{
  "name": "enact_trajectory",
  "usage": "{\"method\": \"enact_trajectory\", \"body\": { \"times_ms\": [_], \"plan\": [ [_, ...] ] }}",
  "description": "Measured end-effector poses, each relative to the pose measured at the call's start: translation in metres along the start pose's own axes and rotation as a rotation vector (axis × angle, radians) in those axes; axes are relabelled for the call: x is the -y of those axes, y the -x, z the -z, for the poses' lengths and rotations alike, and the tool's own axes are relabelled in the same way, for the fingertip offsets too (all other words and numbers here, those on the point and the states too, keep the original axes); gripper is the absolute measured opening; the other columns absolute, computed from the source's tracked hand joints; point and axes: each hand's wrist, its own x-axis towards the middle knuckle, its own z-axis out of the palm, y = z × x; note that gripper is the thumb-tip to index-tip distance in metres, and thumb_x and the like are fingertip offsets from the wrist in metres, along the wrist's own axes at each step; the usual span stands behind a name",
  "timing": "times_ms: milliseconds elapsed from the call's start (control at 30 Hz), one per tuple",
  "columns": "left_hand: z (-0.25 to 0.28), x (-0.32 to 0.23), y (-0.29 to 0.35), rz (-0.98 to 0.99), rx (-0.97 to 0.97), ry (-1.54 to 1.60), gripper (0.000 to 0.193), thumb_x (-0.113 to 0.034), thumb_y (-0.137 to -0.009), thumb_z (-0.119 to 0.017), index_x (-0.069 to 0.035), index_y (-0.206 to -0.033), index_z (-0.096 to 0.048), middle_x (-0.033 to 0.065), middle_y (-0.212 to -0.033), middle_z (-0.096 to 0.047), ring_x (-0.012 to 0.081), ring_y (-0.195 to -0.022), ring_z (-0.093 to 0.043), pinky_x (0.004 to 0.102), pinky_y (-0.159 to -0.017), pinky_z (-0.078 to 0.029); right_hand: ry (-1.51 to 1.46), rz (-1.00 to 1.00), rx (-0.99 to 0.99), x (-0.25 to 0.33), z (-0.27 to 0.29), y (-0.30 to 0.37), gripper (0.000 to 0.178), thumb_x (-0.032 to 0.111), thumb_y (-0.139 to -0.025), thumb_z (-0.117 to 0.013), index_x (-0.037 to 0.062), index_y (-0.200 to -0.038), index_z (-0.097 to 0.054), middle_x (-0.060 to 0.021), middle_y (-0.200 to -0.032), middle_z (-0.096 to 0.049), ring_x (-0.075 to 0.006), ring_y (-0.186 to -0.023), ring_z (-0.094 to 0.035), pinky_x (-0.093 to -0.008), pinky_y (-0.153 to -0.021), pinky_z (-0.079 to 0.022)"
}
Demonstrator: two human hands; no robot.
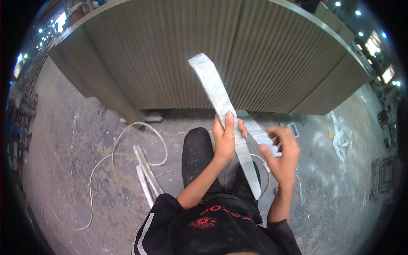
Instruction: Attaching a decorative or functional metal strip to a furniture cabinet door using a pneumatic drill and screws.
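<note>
Left fingers (229,120) are clamping a pale strip (216,87) mid-frame; right fingers (282,135) are curving, thumb apart, right of centre.

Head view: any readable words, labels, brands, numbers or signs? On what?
Shirt: red chest lettering, seen upside down; I don't copy printed text, so left unquoted.
Crest on the shirt: red; its lettering is too small to read.
Strip in the left hand: no readable text.
Metal unit: no readable text.

Dim light, glaring lamps (358,12) along both upper sides, shadowy ribbed panel (229,55), black-rimmed fisheye curvature.
</note>
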Motion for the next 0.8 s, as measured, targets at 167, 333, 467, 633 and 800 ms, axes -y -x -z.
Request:
{"method": "enact_trajectory", "body": {
  "times_ms": [167,333,467,633,800],
  "plan": [
    [-0.022,0.042,-0.003,-0.341,0.125,-0.579,0.024,-0.026,-0.103,-0.047,-0.004,-0.111,-0.047,0.0082,-0.076,-0.056,0.0158,-0.060,-0.057,0.0310,-0.059,-0.049,0.326,0.264,-0.059,0.052,0.025,-0.088,0.042,0.041,-0.076,-0.077,0.0047,-0.077,-0.056,-0.0085,-0.072,-0.059,-0.0262,-0.060,-0.061,-0.0358,-0.051,-0.046],
    [-0.053,0.019,0.009,0.058,0.250,-0.031,0.033,-0.033,-0.102,-0.049,0.000,-0.107,-0.051,0.0104,-0.073,-0.060,0.0193,-0.060,-0.062,0.0314,-0.053,-0.051,-0.094,0.437,0.135,0.016,0.051,-0.113,0.021,0.018,-0.087,-0.067,0.0020,-0.075,-0.059,-0.0104,-0.061,-0.053,-0.0240,-0.052,-0.056,-0.0348,-0.049,-0.044],
    [-0.054,0.008,0.013,0.251,0.641,0.000,0.035,-0.034,-0.101,-0.051,0.001,-0.098,-0.053,0.0098,-0.069,-0.059,0.0179,-0.053,-0.059,0.0308,-0.048,-0.051,0.052,0.358,-0.072,-0.033,0.100,-0.145,0.023,0.019,-0.089,-0.065,-0.0005,-0.077,-0.062,-0.0089,-0.059,-0.050,-0.0144,-0.050,-0.047,-0.0293,-0.049,-0.037],
    [-0.067,0.033,0.000,0.292,0.637,-0.380,0.041,-0.038,-0.099,-0.055,0.002,-0.099,-0.054,0.0087,-0.069,-0.059,0.0150,-0.054,-0.059,0.0294,-0.048,-0.050,-0.279,0.276,-0.192,0.002,0.176,-0.177,0.024,0.026,-0.094,-0.064,0.0036,-0.087,-0.068,0.0055,-0.067,-0.054,-0.0023,-0.060,-0.047,-0.0188,-0.054,-0.035],
    [-0.068,0.027,-0.009,0.366,0.687,-0.230,0.028,-0.028,-0.097,-0.059,0.000,-0.097,-0.057,0.0073,-0.066,-0.059,0.0129,-0.053,-0.058,0.0304,-0.048,-0.049,0.275,0.147,-0.562,-0.085,0.259,-0.148,0.028,0.028,-0.094,-0.064,0.0024,-0.085,-0.069,0.0020,-0.065,-0.056,-0.0052,-0.062,-0.051,-0.0213,-0.057,-0.039]
  ]
}}
